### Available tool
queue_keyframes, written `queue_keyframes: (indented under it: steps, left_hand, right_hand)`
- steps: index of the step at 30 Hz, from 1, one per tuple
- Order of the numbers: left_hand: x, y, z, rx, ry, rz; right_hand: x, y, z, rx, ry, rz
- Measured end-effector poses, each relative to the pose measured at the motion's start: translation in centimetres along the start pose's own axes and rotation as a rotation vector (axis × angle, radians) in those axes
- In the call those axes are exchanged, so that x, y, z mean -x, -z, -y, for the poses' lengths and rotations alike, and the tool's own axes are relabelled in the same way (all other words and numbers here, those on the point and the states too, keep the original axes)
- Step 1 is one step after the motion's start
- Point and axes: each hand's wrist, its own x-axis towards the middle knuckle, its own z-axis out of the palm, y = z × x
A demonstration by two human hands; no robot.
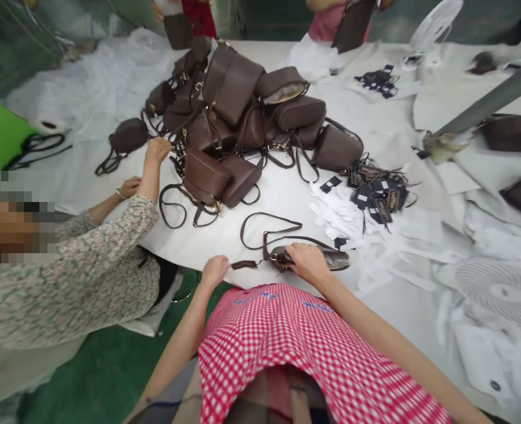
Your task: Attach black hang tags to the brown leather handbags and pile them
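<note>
A small dark brown handbag (338,259) lies at the table's near edge in front of me, with a pale lining showing at its opening. My right hand (308,262) is closed over the bag's middle. To its left, my left hand (216,271) pinches the end of a brown tassel (245,264), pulled out sideways from the bag's metal ring. The bag's thin shoulder strap (271,215) loops over the white table behind it. My fingertips on the far side of the bag are partly hidden.
A heap of brown handbags (236,82) covers the table's middle. Black tags (381,191) and white paper pieces (331,209) lie right of my bag. At my left a co-worker's hand (158,150) reaches to the heap. A grey pole (490,100) and a fan (505,291) stand right.
</note>
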Motion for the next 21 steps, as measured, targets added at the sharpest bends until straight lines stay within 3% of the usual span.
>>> queue_keyframes:
  steps: [3, 6, 8, 10, 13, 16, 18, 21]
  left_hand:
    - [-0.9, -4.7, -0.5, 0.006, 0.078, 0.149]
    - [-2.1, -9.1, -1.2, 0.072, 0.307, 0.345]
    - [-2.6, -11.1, -1.5, 0.135, 0.423, 0.353]
    - [-3.0, -12.1, -1.8, 0.177, 0.446, 0.298]
    - [-3.1, -12.2, -3.0, 0.193, 0.359, 0.208]
    - [-2.6, -11.6, -5.4, 0.268, 0.186, 0.172]
    - [-1.9, -11.2, -7.3, 0.339, 0.01, 0.265]
    - [-0.3, -10.5, -10.0, 0.248, -0.294, 0.505]
  right_hand:
    - [0.4, -0.3, 0.4, 0.007, 0.009, -0.013]
    - [0.9, -0.8, 0.7, -0.004, 0.019, -0.021]
    - [1.2, -1.1, 0.8, -0.009, 0.013, -0.034]
    - [1.4, -1.5, 0.8, -0.022, 0.004, -0.052]
    - [1.6, -1.9, 0.8, -0.078, 0.01, -0.084]
    - [1.9, -1.9, 0.3, -0.248, 0.092, -0.168]
    - [2.0, -1.5, -0.5, -0.423, 0.151, -0.292]
    - [2.0, 0.0, -2.0, -0.558, 0.071, -0.601]
